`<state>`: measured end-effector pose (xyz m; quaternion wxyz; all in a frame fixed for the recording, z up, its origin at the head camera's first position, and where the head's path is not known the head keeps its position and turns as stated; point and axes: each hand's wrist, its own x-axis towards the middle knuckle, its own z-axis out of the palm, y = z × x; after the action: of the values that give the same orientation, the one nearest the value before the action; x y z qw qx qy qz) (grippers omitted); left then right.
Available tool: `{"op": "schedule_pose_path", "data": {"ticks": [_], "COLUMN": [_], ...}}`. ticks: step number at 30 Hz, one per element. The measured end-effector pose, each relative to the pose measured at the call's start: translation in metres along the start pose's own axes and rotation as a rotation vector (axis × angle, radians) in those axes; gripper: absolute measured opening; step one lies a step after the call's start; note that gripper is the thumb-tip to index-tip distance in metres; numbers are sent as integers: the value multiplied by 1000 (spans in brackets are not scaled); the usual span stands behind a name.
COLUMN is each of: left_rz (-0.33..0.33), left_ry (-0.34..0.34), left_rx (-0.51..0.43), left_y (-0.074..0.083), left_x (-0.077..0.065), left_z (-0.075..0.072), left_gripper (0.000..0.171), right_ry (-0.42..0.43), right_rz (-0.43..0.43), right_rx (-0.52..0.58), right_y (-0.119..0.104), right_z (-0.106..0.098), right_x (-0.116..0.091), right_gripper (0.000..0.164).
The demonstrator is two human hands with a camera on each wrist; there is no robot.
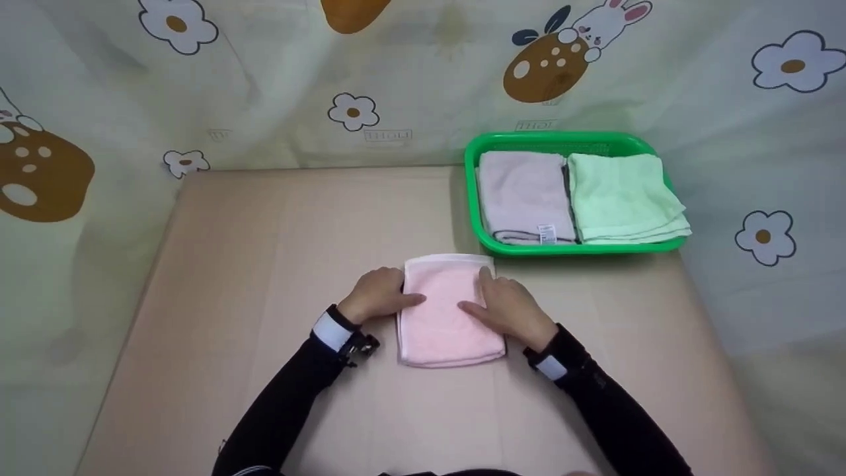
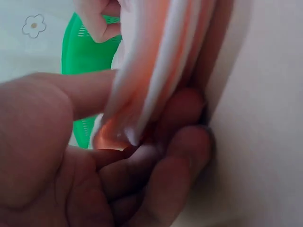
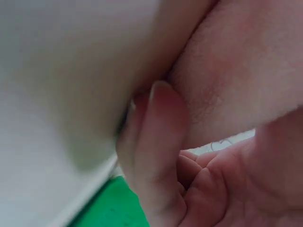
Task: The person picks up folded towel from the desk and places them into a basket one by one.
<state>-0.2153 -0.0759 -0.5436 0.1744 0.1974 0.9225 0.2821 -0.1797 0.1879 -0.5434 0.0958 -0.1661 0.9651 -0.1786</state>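
A folded pink towel (image 1: 452,314) with a white border lies in the middle of the table. My left hand (image 1: 378,297) grips its left edge, thumb on top. In the left wrist view the fingers (image 2: 182,146) curl under the stacked layers of the towel (image 2: 156,56). At the right edge, my right hand (image 1: 512,307) holds the towel with the thumb on its upper face and the index finger near the far right corner. Curled fingertips (image 3: 163,113) tuck in at the towel's side (image 3: 227,85) in the right wrist view.
Behind and to the right stands a green basket (image 1: 472,192). Inside it, a folded grey-lilac towel (image 1: 525,192) with a white tag lies beside a folded light green towel (image 1: 624,195). A patterned curtain (image 1: 264,79) borders the beige table (image 1: 251,264) at the back and sides.
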Motion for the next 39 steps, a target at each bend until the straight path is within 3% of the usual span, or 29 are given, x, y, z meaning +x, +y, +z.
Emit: {"op": "schedule_pose_path", "data": {"ticks": [6,13,17,22,25,29,35,39], "left_rz": [-25,-39,-34,36,96,121,109,101], "left_ry": [75,80,38,-5,16,33,61,94], "left_rx": [-25,-27,-106,-247,-315,-375,-390,-364], "left_y": [6,15,8,8,16,24,28,29], "left_x": [-3,-2,0,-9,-23,-36,-44,-34], "left_z": [7,16,16,-7,-27,-45,-53,-50], "left_gripper": [38,35,29,27,29,29,28,31], "right_ry": [-42,-70,-25,90,191,299,358,399], "right_rz": [-51,-89,-114,-177,-246,-309,-367,-373], "right_rx": [200,259,254,287,324,373,432,398], "right_y": [20,24,20,13,7,-1,-7,0], "right_z": [-8,-10,-10,-26,-40,-50,-53,-52], "right_x": [7,8,7,1,-7,-16,-21,-19], "right_gripper": [42,34,31,28,25,23,21,22]}}
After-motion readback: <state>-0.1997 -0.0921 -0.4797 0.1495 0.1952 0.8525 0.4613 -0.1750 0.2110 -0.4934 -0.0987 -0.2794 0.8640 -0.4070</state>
